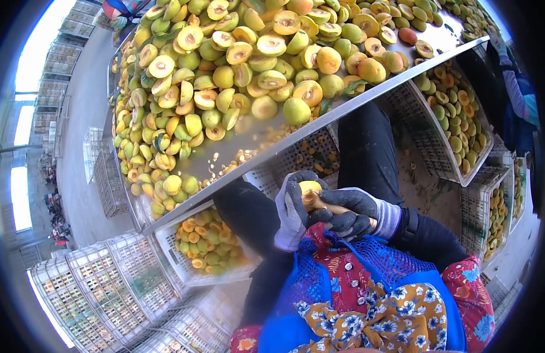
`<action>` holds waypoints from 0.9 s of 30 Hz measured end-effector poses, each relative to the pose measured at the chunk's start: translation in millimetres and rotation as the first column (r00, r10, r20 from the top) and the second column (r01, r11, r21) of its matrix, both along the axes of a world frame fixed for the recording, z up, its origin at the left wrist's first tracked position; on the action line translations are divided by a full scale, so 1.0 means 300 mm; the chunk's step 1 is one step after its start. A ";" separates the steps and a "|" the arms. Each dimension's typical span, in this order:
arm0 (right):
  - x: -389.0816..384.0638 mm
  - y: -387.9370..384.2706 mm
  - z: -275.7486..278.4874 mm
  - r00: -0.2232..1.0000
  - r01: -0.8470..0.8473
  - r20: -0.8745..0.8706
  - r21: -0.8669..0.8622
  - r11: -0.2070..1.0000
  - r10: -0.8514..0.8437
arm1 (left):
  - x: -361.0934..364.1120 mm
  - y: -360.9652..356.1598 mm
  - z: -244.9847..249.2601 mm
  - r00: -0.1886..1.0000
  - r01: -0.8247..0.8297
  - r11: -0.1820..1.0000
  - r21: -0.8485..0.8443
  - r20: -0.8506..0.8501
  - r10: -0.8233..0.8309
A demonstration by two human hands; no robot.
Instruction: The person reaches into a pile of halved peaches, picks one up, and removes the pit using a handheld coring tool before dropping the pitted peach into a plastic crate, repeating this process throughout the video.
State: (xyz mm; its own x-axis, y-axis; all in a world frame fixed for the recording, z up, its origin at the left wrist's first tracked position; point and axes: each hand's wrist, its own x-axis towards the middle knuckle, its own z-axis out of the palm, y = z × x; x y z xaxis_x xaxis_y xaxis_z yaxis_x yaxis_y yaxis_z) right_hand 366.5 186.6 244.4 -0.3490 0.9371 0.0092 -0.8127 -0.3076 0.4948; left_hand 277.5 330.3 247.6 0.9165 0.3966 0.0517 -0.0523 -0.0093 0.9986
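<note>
In front of my chest, my left hand (293, 207), in a grey glove with dark palm, is closed around a yellow peach half (310, 187) with its brownish cut side showing. My right hand (358, 210), gloved the same way, grips a tool with a light wooden handle (333, 207). The handle points at the peach half; its working end is hidden at the fruit. Both hands are over my lap, below the metal table's edge (319, 125). Many halved peaches (272, 80) are heaped on that table.
Loose pits (242, 157) lie near the table's edge. A crate of peach halves (208, 241) stands by my leg at left; another full crate (455, 117) is at right. Stacked crates (102, 288) stand lower left. Another person's sleeve (515, 91) shows at far right.
</note>
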 end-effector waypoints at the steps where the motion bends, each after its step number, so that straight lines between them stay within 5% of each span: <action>1: -0.003 0.000 0.001 1.000 0.004 0.008 -0.009 1.000 -0.004 | 0.002 0.004 0.010 1.000 0.001 1.000 -0.026 -0.009 -0.001; 3: -0.007 -0.003 0.002 1.000 0.013 0.024 -0.027 1.000 -0.012 | 0.007 0.008 0.002 0.999 -0.016 0.994 -0.108 -0.051 0.011; 6: 0.009 0.004 0.115 0.823 0.096 0.555 -0.341 0.935 0.118 | 0.005 -0.002 -0.065 0.994 -0.071 0.943 -0.325 -0.100 0.040; 9: -0.014 -0.008 -0.024 0.998 0.037 -0.050 0.036 0.999 -0.035 | 0.001 -0.010 -0.058 0.993 -0.053 0.974 -0.220 -0.111 0.029; 10: -0.019 0.002 -0.037 0.997 0.044 -0.061 0.053 0.998 -0.041 | 0.007 -0.006 -0.061 0.993 -0.075 0.987 -0.145 -0.100 0.061; 11: -0.020 0.005 -0.037 0.998 0.062 0.034 -0.001 0.998 -0.062 | 0.014 -0.001 -0.063 0.992 -0.100 0.993 -0.068 -0.088 0.094; 13: -0.028 0.011 -0.004 0.972 0.123 0.215 -0.101 0.987 -0.099 | 0.027 -0.023 -0.065 0.962 -0.261 0.858 -0.443 -0.197 0.191; 14: -0.034 0.034 0.097 0.740 0.266 0.673 -0.276 0.924 -0.012 | 0.032 -0.005 -0.114 0.921 -0.386 0.730 -0.564 -0.276 0.273; 15: -0.020 0.020 0.065 0.699 0.237 0.707 -0.086 0.968 -0.109 | -0.001 0.020 -0.142 0.875 -0.469 0.806 -0.361 -0.317 0.367; 16: -0.016 0.026 0.082 0.682 0.283 0.719 -0.097 0.954 -0.129 | -0.019 0.044 -0.135 0.808 -0.541 0.830 -0.133 -0.357 0.469; 18: 0.008 0.026 0.088 0.657 0.328 0.743 -0.133 0.935 -0.125 | -0.093 0.163 -0.068 0.713 -0.625 0.778 0.064 -0.359 0.602; 19: 0.022 0.017 0.067 0.653 0.332 0.750 -0.157 0.930 -0.106 | -0.159 0.225 -0.056 0.701 -0.598 0.723 0.345 -0.211 0.681; 21: 0.050 0.022 0.036 0.660 0.330 0.748 -0.201 0.922 -0.073 | -0.288 0.327 0.038 0.587 -0.255 0.550 0.795 -0.324 0.742; 24: 0.043 0.038 0.004 0.696 0.316 0.718 -0.269 0.910 -0.029 | -0.310 0.387 0.058 0.422 0.206 0.055 0.977 -0.139 0.896; 27: 0.040 0.063 0.046 0.734 0.288 0.677 -0.248 0.925 -0.047 | -0.045 0.394 0.160 0.672 -0.008 0.282 0.959 -0.204 0.712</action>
State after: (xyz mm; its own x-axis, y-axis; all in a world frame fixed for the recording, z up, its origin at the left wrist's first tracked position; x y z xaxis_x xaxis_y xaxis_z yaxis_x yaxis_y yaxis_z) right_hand 378.6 205.5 258.1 0.0082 0.8866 -0.4625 -0.9896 -0.0592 -0.1311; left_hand 263.9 448.6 295.7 0.6512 0.7311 0.2034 0.7043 -0.6821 0.1968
